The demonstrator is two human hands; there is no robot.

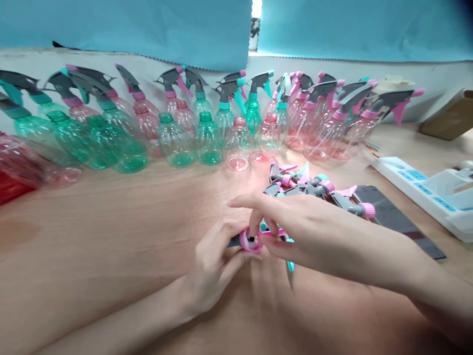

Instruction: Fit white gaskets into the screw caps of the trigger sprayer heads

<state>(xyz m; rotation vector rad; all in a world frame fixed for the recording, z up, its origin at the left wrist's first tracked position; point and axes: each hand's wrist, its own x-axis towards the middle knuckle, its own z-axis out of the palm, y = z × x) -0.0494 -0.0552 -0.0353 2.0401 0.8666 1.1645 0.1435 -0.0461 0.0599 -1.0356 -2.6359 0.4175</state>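
My left hand is closed around a grey spray trigger head, its pink collar turned up towards me. Inside the collar a white ring and a dark centre show. Over it reaches my right hand, index finger stretched out to the left. Another finger bends down onto the collar's opening and the thumb lies at its right edge. Whether a small part sits between these fingers is hidden. Turquoise pieces show beneath my right hand. Beyond it lies a pile of loose trigger heads in grey, pink and turquoise.
Several clear green bottles and pink bottles stand along the back, many with trigger heads fitted. A red translucent item lies far left. On the right are a dark flat object, a white-and-blue holder and a brown box.
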